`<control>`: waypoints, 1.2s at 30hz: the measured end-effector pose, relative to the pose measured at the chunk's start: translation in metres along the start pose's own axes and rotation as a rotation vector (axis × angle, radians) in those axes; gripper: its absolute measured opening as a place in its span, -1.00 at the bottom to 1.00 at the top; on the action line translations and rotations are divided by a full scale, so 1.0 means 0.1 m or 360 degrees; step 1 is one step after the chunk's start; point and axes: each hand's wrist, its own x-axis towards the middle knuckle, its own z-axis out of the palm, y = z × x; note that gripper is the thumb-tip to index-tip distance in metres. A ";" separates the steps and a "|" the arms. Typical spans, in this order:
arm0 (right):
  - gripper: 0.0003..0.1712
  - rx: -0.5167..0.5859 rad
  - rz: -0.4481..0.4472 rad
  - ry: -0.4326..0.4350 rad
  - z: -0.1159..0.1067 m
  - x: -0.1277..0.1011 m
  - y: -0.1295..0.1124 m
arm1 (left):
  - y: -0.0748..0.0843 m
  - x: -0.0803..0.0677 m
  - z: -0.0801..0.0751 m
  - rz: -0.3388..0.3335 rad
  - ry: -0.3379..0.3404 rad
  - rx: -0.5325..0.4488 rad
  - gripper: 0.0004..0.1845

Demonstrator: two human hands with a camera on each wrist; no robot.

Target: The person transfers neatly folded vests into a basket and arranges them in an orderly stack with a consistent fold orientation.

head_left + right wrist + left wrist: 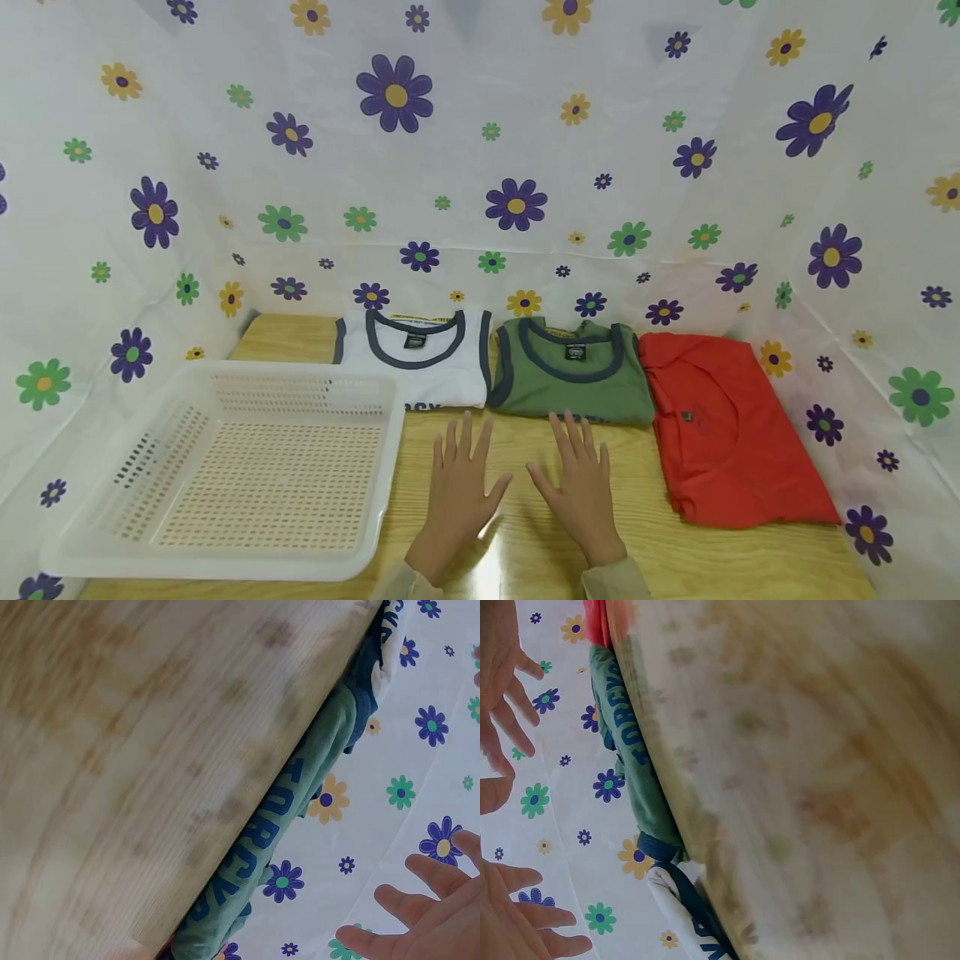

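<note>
Both hands are held palm down over the front middle of the table with fingers spread and nothing in them. My left hand [459, 492] points toward the white shirt [442, 385], which lies folded at the back with a dark trimmed neckline. The right hand [579, 492] has its fingertips just in front of the folded green shirt [577, 396], also dark trimmed. In the right wrist view, dark lettering shows along the green shirt's [259, 840] front fold. To the right of the green shirt lies a folded red shirt [765, 450].
A white perforated plastic basket [390, 450] stands on the left of the wooden table [525, 554], with nothing in it. White curtains [465, 150] printed with flowers enclose the back and both sides of the table.
</note>
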 end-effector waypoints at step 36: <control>-0.18 0.0098 -0.0299 0.0068 -0.09 0.89 -0.37 | -0.03 0.53 -1.17 0.0077 -0.0020 0.0146 -0.08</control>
